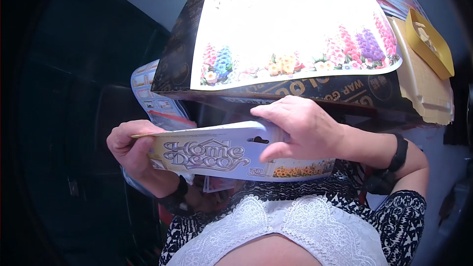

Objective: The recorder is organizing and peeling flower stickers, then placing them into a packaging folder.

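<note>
My left hand (133, 148) pinches the left end of a long printed cardboard package header (207, 155), thumb in front and fingers behind. The header is pale lilac with large ornate silver lettering, a dark hang hole and a strip of sunflowers at its lower right. It is held in front of my body, and its upper edge bends near the middle. Over its right part is my right hand (308, 128), its fingers stretched out above the top edge and its thumb spread apart near the hang hole. Whether the right palm touches the card is hard to see.
Just beyond my hands stands a black printed carton (177, 69). A glossy white sheet with flower borders (290, 29) lies on it, washed out by glare. At the right are a yellow tray (428, 44) with small pale pieces and tan cardboard (419, 88). Printed sheets (152, 86) sit left.
</note>
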A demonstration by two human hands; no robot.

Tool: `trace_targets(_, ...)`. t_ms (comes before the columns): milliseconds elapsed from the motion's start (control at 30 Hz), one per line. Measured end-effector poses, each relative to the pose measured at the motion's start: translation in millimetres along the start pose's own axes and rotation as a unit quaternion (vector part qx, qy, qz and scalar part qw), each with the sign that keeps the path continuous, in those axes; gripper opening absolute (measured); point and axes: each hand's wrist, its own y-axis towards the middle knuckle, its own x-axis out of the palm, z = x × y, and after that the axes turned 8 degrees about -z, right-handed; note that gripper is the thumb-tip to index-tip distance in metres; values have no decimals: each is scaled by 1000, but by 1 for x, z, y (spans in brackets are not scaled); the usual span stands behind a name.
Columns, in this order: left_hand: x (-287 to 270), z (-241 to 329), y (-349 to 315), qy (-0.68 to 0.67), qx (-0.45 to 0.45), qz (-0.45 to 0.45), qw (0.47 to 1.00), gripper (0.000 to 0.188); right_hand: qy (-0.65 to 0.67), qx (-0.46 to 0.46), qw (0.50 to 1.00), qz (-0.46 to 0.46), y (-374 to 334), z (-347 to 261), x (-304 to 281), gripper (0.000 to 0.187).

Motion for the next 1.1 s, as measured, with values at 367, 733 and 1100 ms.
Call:
trace_targets(367,-9,-1,-3,30,-5,7,1000,11,-10,-1,1000,15,-16,8,0,37)
trace_targets(733,-5,0,0,14,24,-21,999,16,-42,-2,999,17,-16,15,7,20)
trace_targets(1100,-24,-17,-4,42,-31,7,999,17,9,16,999,-50,-21,26,-10,23)
